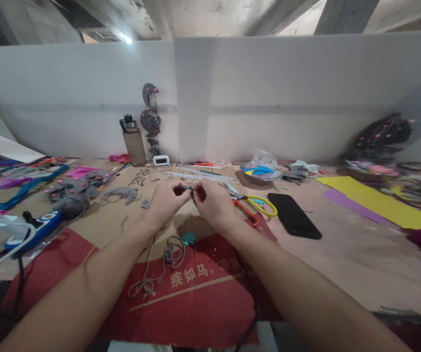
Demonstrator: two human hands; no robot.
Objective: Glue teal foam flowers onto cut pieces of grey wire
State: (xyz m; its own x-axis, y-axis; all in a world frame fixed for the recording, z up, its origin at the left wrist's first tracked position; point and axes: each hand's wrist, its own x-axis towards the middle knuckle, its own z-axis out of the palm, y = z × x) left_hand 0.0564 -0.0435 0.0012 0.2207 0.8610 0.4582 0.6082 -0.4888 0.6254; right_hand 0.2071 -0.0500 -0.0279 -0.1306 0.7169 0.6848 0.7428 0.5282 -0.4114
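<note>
My left hand and my right hand meet over the middle of the table, fingertips pinched together. Between them is a small dark grey piece, mostly covered by the fingers, so its exact kind does not show. A thin grey cord hangs below my left hand and lies in loose loops on red printed cardboard. Beside the cord is a small teal flower-shaped cutout. Scissors with yellow handles and a tool with an orange-red handle lie just right of my right hand.
A black phone lies to the right, near yellow sheets. At left are a blue-and-white glue gun and grey pieces with pink dots. A bottle and a bowl stand by the white partition.
</note>
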